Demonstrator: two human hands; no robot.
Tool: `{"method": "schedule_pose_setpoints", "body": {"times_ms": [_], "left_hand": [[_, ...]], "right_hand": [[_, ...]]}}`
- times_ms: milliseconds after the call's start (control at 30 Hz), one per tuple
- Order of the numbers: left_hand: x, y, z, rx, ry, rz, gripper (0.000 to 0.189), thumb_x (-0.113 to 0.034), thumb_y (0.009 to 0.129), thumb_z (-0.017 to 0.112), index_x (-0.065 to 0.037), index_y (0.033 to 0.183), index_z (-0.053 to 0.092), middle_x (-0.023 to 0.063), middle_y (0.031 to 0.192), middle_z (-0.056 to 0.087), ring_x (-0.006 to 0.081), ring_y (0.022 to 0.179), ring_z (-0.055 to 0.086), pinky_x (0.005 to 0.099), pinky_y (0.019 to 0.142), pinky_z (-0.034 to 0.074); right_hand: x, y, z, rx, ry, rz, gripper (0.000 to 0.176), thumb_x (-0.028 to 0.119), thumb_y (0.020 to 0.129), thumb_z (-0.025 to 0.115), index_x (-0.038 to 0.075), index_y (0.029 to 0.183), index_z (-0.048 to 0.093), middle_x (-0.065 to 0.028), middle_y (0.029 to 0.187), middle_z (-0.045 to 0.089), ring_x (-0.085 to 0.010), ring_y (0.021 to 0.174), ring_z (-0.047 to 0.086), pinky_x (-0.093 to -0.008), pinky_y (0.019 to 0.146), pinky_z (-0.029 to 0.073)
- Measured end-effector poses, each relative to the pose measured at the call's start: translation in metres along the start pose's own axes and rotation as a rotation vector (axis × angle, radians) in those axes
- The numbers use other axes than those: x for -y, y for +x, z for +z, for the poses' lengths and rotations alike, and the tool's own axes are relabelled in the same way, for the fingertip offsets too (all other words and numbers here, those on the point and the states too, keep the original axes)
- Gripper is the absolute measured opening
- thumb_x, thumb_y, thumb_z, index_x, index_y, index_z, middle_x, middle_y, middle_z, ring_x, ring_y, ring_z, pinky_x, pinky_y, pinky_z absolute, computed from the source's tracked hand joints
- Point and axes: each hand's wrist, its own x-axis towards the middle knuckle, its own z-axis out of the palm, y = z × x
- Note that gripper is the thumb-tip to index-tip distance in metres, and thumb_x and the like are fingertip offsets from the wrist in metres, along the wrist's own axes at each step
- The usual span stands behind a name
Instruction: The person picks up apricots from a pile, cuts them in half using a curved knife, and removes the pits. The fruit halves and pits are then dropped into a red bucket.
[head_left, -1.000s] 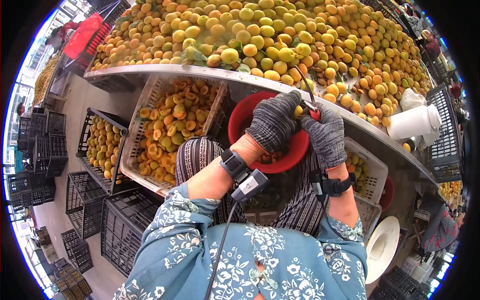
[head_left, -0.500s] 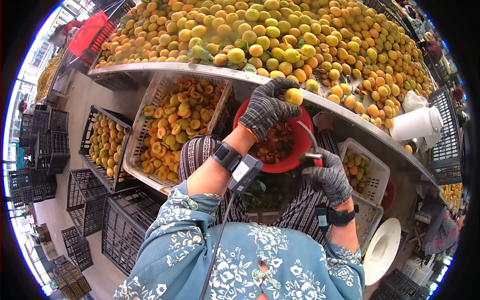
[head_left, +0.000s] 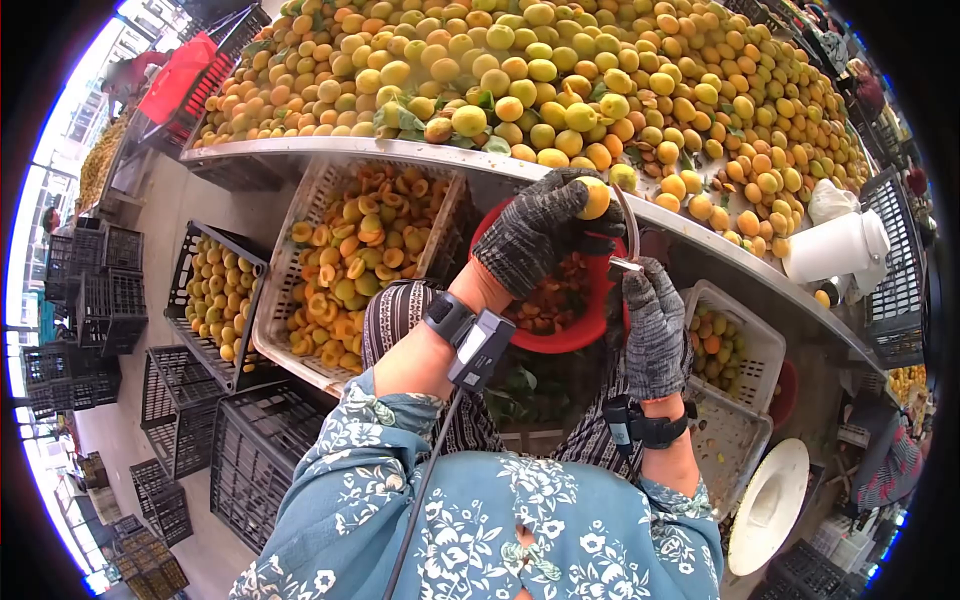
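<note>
My left hand [head_left: 535, 230], in a dark grey striped knit glove, is closed round a yellow-orange apricot [head_left: 596, 200], with the fruit showing past the fingers. My right hand [head_left: 655, 335], gloved the same way, grips a knife with a curved metal blade [head_left: 632, 228]. Its blade arcs up beside the apricot, close to its right side. The handle is mostly hidden in my fist. Below both hands stands a red bucket [head_left: 565, 342] holding brownish-orange pieces, partly covered by my left hand.
A metal-edged table [head_left: 330, 134] heaped with apricots [head_left: 470, 70] spans the front. At left are a white crate [head_left: 270, 325] of halved apricots and a black crate [head_left: 250, 262] of whole ones. Another white crate [head_left: 765, 350] stands right, near a straw-coloured hat [head_left: 768, 507].
My right hand has risen with the curved knife, bringing the blade beside the apricot. My left hand has lowered slightly and turned the fruit.
</note>
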Motion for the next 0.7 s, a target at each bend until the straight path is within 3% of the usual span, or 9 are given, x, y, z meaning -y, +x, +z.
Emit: {"method": "schedule_pose_setpoints", "body": {"times_ms": [67, 167, 233, 333, 467, 700], "left_hand": [[0.003, -0.001, 0.002, -0.018, -0.048, 0.005, 0.038, -0.025, 0.092, 0.060, -0.003, 0.122, 0.053, 0.0095, 0.107, 0.063, 0.0216, 0.095, 0.063, 0.0392, 0.087, 0.054], [0.004, -0.003, 0.008, -0.050, -0.112, 0.012, 0.038, -0.027, 0.093, 0.058, -0.003, 0.123, 0.053, 0.0097, 0.110, 0.062, 0.0223, 0.098, 0.063, 0.0418, 0.089, 0.053], [0.006, -0.003, 0.007, -0.068, -0.127, 0.012, 0.038, -0.026, 0.093, 0.059, -0.003, 0.123, 0.053, 0.0098, 0.112, 0.062, 0.0225, 0.099, 0.063, 0.0421, 0.090, 0.053], [0.009, 0.001, 0.002, 0.025, -0.175, 0.007, 0.045, -0.023, 0.093, 0.059, -0.001, 0.130, 0.046, 0.0154, 0.117, 0.059, 0.0294, 0.106, 0.060, 0.0445, 0.093, 0.050], [0.011, 0.002, 0.003, -0.009, -0.119, 0.016, 0.041, -0.020, 0.094, 0.056, -0.001, 0.130, 0.046, 0.0155, 0.116, 0.058, 0.0285, 0.107, 0.059, 0.0410, 0.095, 0.048], [0.010, 0.000, 0.011, 0.005, 0.068, 0.084, 0.039, -0.016, 0.095, 0.052, -0.002, 0.130, 0.043, 0.0137, 0.119, 0.058, 0.0230, 0.111, 0.056, 0.0346, 0.095, 0.047]], "right_hand": [[-0.004, -0.001, 0.004, -0.015, 0.045, -0.055, 0.026, 0.025, 0.092, 0.063, 0.005, 0.109, 0.062, 0.0029, 0.079, 0.060, -0.0055, 0.068, 0.054, -0.0196, 0.059, 0.044], [0.005, -0.007, 0.009, 0.010, 0.058, 0.005, 0.025, 0.024, 0.094, 0.062, 0.003, 0.108, 0.063, 0.0040, 0.090, 0.061, -0.0035, 0.078, 0.051, -0.0185, 0.069, 0.043], [0.007, -0.009, 0.016, -0.013, 0.086, -0.057, 0.024, 0.024, 0.094, 0.062, 0.005, 0.107, 0.063, 0.0054, 0.083, 0.060, -0.0024, 0.072, 0.050, -0.0178, 0.062, 0.041], [0.012, -0.013, 0.021, 0.007, 0.140, -0.006, 0.021, 0.025, 0.094, 0.061, 0.007, 0.105, 0.064, 0.0076, 0.076, 0.056, -0.0013, 0.064, 0.047, -0.0168, 0.054, 0.038], [0.008, -0.014, 0.027, 0.001, 0.179, 0.058, 0.020, 0.026, 0.094, 0.061, 0.008, 0.102, 0.065, 0.0086, 0.071, 0.053, -0.0011, 0.059, 0.045, -0.0166, 0.050, 0.034], [0.004, -0.012, 0.040, -0.094, 0.156, -0.011, 0.017, 0.023, 0.095, 0.059, 0.007, 0.099, 0.064, 0.0084, 0.069, 0.050, -0.0017, 0.058, 0.042, -0.0181, 0.049, 0.031]]}}
